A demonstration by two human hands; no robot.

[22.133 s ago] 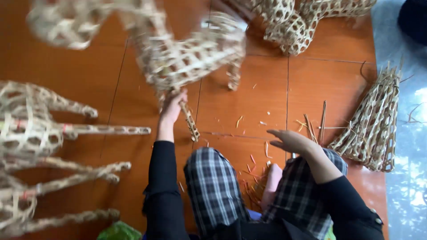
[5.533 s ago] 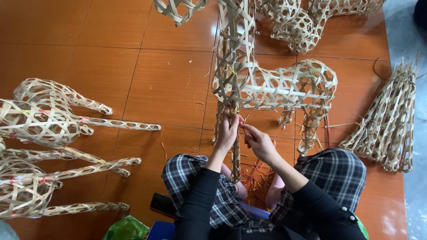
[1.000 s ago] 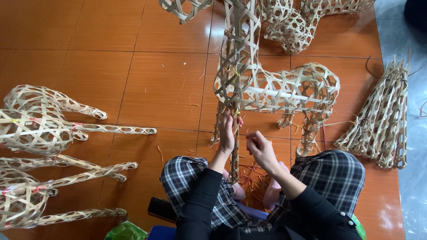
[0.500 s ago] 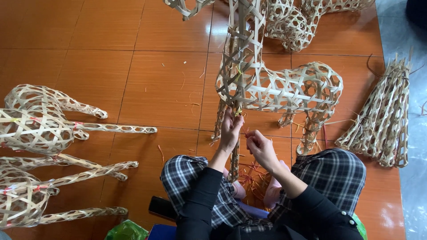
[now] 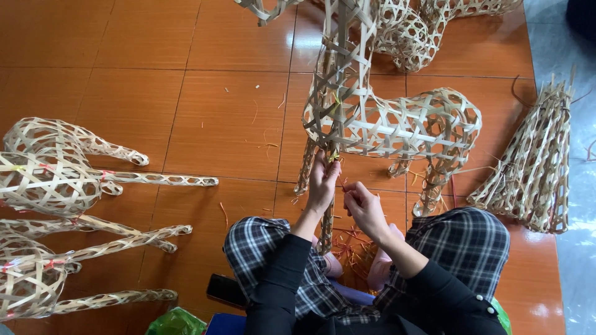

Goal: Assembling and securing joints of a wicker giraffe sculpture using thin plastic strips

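Note:
A woven bamboo animal figure (image 5: 397,121) stands on the orange tile floor in front of me, its long neck rising toward the camera. My left hand (image 5: 324,183) grips the figure's front leg (image 5: 326,220) just below the chest. My right hand (image 5: 363,208) is beside it, fingers pinched on a thin reddish strip (image 5: 343,183) next to that leg. Both arms wear black sleeves over plaid trousers.
Two finished woven figures (image 5: 46,180) lie on their sides at the left. A bundle of woven leg pieces (image 5: 537,164) lies at the right. More woven bodies (image 5: 403,28) sit at the top. Loose strips (image 5: 354,251) lie between my knees; a dark phone (image 5: 226,290) rests by my left knee.
The standing figure has shifted slightly right and closer to the camera. My hands stay at the front leg, the right hand pinching the strip a little nearer the left.

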